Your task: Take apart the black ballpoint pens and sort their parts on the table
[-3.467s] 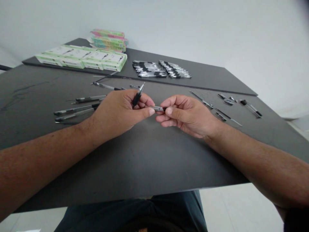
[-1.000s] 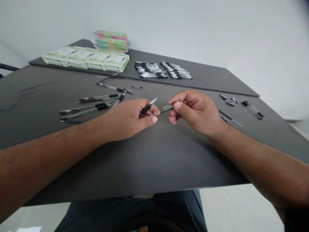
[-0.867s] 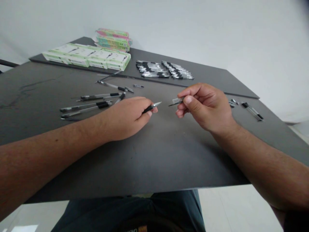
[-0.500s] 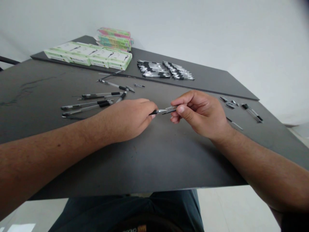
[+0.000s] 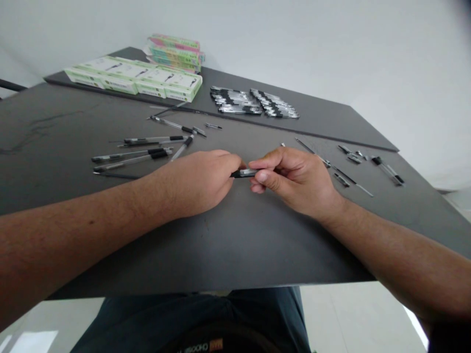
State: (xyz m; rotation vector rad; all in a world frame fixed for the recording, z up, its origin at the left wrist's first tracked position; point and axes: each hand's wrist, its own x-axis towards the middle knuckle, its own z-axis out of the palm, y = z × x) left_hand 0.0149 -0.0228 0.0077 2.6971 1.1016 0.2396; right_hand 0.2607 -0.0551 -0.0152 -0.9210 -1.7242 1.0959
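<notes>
Above the near middle of the table, my left hand (image 5: 211,179) is closed around a black gel pen (image 5: 237,174), whose barrel is mostly hidden in the fist. From the right, my right hand (image 5: 294,179) pinches a clear pen cap (image 5: 251,172) between thumb and fingers. The cap sits over the pen's tip end, so the two parts form one line. How far on it is cannot be made out. Just beyond the left forearm lie several capless pens (image 5: 134,159). Thin refills and a loose cap (image 5: 341,180) lie beside my right wrist.
Two rows of capped pens (image 5: 235,102) rest on the raised back board (image 5: 324,115). Green-white pen boxes (image 5: 136,78) and a stack of colourful packs (image 5: 175,53) stand at the back left. More caps (image 5: 349,154) and short pen parts (image 5: 388,170) lie at the right.
My right hand has moved left, bringing the cap onto the pen's tip; the gap between them has closed. My left hand stays nearly in place.
</notes>
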